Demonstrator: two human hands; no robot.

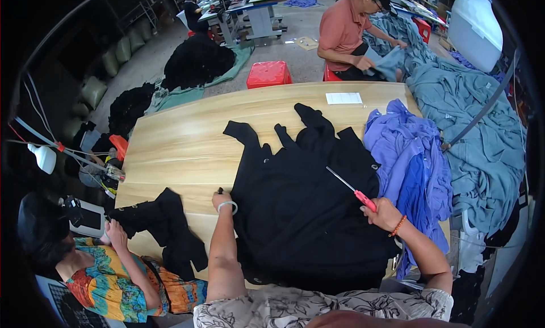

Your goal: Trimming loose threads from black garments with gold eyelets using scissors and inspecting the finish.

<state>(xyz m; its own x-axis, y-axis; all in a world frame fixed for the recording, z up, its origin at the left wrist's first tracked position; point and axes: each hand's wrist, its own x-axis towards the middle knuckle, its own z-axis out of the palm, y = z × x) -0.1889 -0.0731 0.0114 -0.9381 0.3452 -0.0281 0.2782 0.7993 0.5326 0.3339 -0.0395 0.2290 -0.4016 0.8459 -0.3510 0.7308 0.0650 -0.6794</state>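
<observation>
Right hand point(384, 215), right of centre: fingers wrapped around the red handle of a thin-shafted metal tool point(365, 201), shaft angled up-left over the black garments. Left hand point(222, 199), left of centre: fingers closed on a small black bit point(220, 190); can't tell if it's part of the garments. White bangle point(227, 204) on left wrist, orange bead bracelet point(398, 226) on right.

Black garments point(301, 214) lie spread across the middle of the frame, sleeves or narrow strips pointing up, lower edge reaching the person's patterned clothing point(318, 305). Crumpled blue-purple garments point(420, 157) just beside them on the right. All on the wood-grain counter point(176, 140). White paper point(344, 98) near its far edge, upper right of centre.

Lower left: person in a multicolour top point(113, 277), hands at another black garment point(164, 220) on the counter's left part. Upper right: seated person in a salmon shirt point(343, 32), handling grey-green cloth point(389, 64). Big grey-green heap point(465, 118) along the right side. Top centre: red stool point(269, 74) beyond the counter; black fabric pile point(198, 61) left of it, on the floor side.
</observation>
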